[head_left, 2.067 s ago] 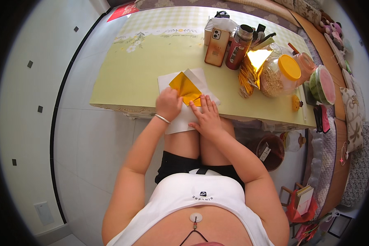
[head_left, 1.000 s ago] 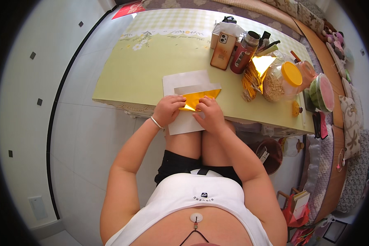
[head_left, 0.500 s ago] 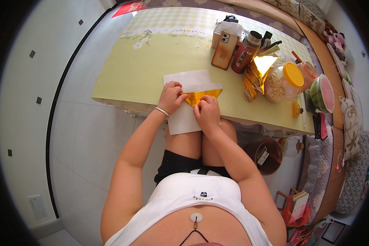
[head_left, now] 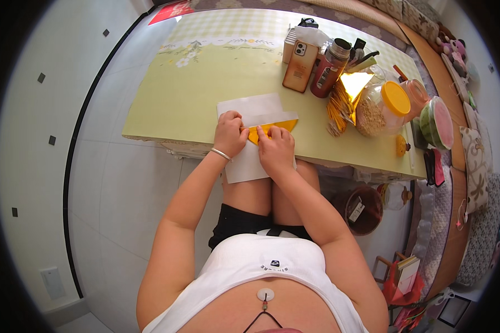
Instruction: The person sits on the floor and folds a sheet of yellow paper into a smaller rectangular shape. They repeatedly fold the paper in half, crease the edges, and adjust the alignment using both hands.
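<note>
Handling a folded gold paper (head_left: 284,126) at your tabletop's (head_left: 189,97) six o'clock edge.
Your left hand (head_left: 229,135) curls at its nine o'clock end; your right hand (head_left: 276,149) rests fingertips on it, above white paper (head_left: 250,167). Whether either grip pinches, I cannot tell. A phone (head_left: 300,66) stands at one o'clock.

Foil (head_left: 283,125), upper centre of frame: 2.1 s ago, a tall gold shape with a corner pointing up; now, a low, wide gold shape with a pale strip (head_left: 266,117) along its upper edge. Left hand (head_left: 230,135): 1.0 s ago, lower in the frame; now, raised, fingertips at the foil's left end. Right hand (head_left: 278,150): 2.1 s ago, fingers spread at the foil's lower right; now, fingers bent, index fingertip shifted left onto the gold.
</note>
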`<state>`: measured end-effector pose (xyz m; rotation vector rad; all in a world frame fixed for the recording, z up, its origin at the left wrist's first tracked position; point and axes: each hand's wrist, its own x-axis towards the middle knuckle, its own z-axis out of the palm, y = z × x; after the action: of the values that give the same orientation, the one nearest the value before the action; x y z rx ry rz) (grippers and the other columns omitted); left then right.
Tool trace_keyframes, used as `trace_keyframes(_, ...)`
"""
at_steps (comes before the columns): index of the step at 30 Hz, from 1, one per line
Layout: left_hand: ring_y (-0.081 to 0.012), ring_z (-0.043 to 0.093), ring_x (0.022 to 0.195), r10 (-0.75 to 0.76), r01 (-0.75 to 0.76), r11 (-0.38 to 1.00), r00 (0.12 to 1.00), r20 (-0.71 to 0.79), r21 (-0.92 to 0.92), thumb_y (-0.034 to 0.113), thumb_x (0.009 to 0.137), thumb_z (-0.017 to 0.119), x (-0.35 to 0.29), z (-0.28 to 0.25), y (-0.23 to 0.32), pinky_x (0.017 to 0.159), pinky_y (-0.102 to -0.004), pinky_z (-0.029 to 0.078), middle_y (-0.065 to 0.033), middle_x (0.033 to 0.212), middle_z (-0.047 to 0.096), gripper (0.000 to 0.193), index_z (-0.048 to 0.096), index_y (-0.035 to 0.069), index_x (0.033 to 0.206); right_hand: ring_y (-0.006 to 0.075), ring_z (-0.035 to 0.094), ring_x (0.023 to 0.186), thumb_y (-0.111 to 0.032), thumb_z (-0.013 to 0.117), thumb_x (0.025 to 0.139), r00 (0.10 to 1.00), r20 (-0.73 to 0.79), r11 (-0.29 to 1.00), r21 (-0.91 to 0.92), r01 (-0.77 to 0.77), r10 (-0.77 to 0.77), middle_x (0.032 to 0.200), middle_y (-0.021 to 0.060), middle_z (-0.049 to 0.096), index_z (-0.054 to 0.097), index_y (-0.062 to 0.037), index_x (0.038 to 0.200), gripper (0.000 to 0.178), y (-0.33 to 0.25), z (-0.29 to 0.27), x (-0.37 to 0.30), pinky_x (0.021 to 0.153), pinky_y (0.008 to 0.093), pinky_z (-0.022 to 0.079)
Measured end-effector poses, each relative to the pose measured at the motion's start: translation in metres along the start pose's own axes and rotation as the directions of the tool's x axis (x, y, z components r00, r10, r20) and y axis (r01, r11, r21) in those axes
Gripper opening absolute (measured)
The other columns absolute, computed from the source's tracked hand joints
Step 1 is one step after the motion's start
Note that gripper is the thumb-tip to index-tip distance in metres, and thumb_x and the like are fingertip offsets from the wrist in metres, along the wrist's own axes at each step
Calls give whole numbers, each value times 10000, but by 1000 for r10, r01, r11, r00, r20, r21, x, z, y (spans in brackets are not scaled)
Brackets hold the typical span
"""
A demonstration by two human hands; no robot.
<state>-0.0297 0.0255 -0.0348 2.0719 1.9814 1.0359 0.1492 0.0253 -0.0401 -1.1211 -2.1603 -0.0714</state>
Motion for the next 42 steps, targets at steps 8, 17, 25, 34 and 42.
trace_keyframes(8, -267, 635, 984, 431, -413, 881, 902, -34, 232, 58, 779, 652, -30, -6, 4, 868, -377, 496, -104, 1020, 682, 196, 709, 27, 965, 254, 500, 1044, -211, 656, 843, 995, 99, 999, -38, -3, 7, 1048, 45, 555, 696, -162, 1230, 391, 1, -2, 1, 924, 425, 376)
trace_keyframes(17, -272, 585, 841, 211, -199, 944, 977, -20, 263, 194, 795, 709, -26, -6, 31, 736, -413, 465, -66, 835, 622, 156, 695, 60, 875, 254, 495, 1068, -220, 650, 848, 991, 133, 1000, 21, 11, -14, 1066, 43, 573, 705, -167, 1203, 363, 8, -6, 1, 952, 435, 359)
trace_keyframes(25, -282, 556, 930, 17, -32, 933, 999, 45, 358, 277, 699, 817, 3, -3, 33, 806, -434, 428, -57, 884, 604, 270, 661, 97, 824, 371, 642, 909, -70, 553, 918, 979, 119, 908, 369, -198, 165, 1017, 147, 638, 601, -84, 1167, 254, 41, -12, 5, 772, 464, 527)
trace_keyframes(34, -314, 521, 1115, -177, 92, 919, 965, 193, 383, 259, 673, 860, 30, -7, 35, 1034, -440, 347, -95, 1039, 644, 377, 660, 85, 941, 325, 491, 1264, -74, 692, 798, 987, 137, 996, -23, 82, -78, 1257, 111, 573, 556, -126, 1357, 578, 66, -13, 50, 1124, 496, 356)
trace_keyframes(42, -327, 595, 1115, 308, -336, 900, 941, 142, 277, 65, 774, 671, 16, 7, 29, 1065, -480, 395, -129, 971, 669, 156, 612, 32, 914, 247, 573, 1126, -98, 597, 820, 821, 410, 907, 43, 418, -397, 1020, 57, 661, 676, -88, 1121, 311, 68, -20, 67, 1151, 445, 318)
